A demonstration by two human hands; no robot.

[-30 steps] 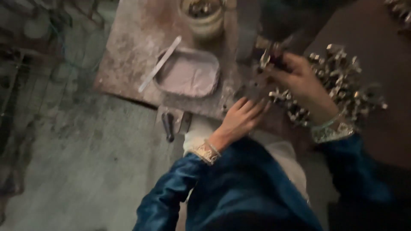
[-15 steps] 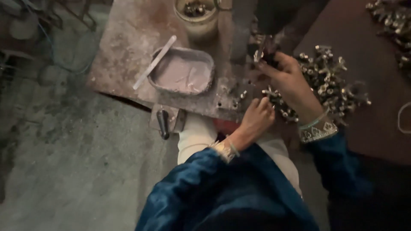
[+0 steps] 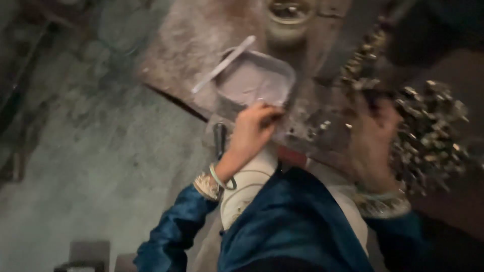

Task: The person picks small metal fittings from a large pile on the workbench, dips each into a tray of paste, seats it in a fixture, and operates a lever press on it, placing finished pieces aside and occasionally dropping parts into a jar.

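The left hand [image 3: 254,132] sits at the near rim of a shallow tray [image 3: 257,80] of pale powder, its grip pinched on something too small and blurred to make out. A flat stick [image 3: 223,64] leans across the tray's far-left edge, and a jar [image 3: 287,20] stands beyond. To the right, the right hand [image 3: 373,141] rests against a big heap of small metal pieces [image 3: 428,136]; I cannot tell its grip. Most pieces seem unhandled. The counter [image 3: 186,45] is dusty, above a grey concrete floor [image 3: 91,151].
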